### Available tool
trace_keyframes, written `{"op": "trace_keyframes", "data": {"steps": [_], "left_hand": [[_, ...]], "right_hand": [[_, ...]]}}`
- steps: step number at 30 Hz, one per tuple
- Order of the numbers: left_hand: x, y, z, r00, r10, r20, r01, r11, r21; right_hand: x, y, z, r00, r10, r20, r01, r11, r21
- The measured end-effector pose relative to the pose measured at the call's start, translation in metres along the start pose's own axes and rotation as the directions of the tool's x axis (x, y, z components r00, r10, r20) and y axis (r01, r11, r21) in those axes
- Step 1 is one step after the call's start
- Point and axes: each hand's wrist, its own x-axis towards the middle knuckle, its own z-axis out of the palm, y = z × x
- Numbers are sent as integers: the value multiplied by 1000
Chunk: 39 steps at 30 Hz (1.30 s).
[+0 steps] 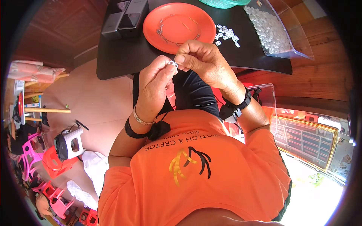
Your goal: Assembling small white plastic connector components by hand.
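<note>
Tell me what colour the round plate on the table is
The round plate is plain orange-red; it shows best in the head view.

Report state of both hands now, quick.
Left hand: closed, pinching a small white piece between thumb and finger.
Right hand: closed, thumb and finger pinched beside that piece; what it grips, if anything, can't be told.

A black table with rounded near corners. On it, left to right: what seem to be grey boxes, close together; a round orange plate; a scatter of small white pieces, with a green basket beyond, partly out of view; a clear tray.
</note>
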Motion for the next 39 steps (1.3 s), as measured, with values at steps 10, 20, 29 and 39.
{"op": "trace_keyframes", "data": {"steps": [10, 20, 29, 39], "left_hand": [[-2, 1, -1, 998, -52, 21, 51, 998, 42], [-4, -2, 3, 999, -48, -18, 49, 997, 55], [2, -11, 4, 1000, 13, -29, -14, 999, -48], [7, -14, -13, 997, -70, 27, 72, 994, -81]], "right_hand": [[0, 1, 2, 1000, 14, 1, -14, 1000, -4], [-4, 3, 8, 999, 20, -48, -28, 985, -169], [-8, 8, 7, 994, 60, -90, -70, 990, -120], [9, 5, -133, 896, -269, -353, -178, 512, -840]]}}
